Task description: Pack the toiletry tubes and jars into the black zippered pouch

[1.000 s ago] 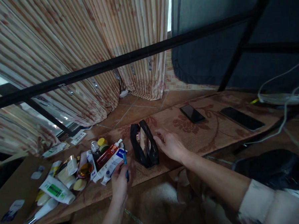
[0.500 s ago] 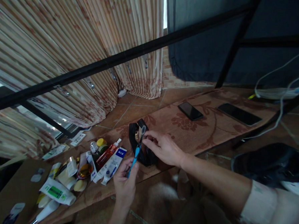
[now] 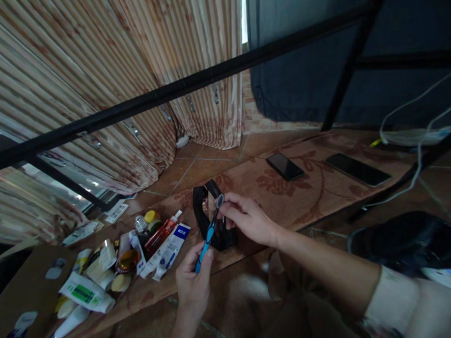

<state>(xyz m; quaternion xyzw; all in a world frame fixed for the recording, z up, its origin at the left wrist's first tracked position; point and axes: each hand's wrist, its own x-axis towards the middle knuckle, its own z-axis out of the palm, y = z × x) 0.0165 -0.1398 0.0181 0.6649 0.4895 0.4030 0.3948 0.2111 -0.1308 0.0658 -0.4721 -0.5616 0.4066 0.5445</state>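
Observation:
My left hand (image 3: 195, 276) is closed around the blue and black handle of a toothbrush (image 3: 210, 235), which tilts up to the right. At its upper end is an oval head with a pale rim. The fingertips of my right hand (image 3: 246, 216) are pinched together at that head. Behind and below the toothbrush, a black pouch (image 3: 201, 210) stands open on the patterned cloth (image 3: 245, 183); something shiny and brownish shows inside, but I cannot make it out. Left of my left hand lie a white and blue tube (image 3: 172, 252) and a red bottle (image 3: 163, 234).
Several toiletries, including a white and green tube (image 3: 86, 291), lie heaped beside a cardboard box (image 3: 24, 295). Two phones (image 3: 285, 166) rest at the right. A dark metal bar (image 3: 161, 94) crosses ahead, and a white cable (image 3: 418, 164) hangs at the right.
Both hands and the toothbrush have shifted slightly right, and the head now sits closer against my right fingertips. The view has moved a little; the pouch remains in place.

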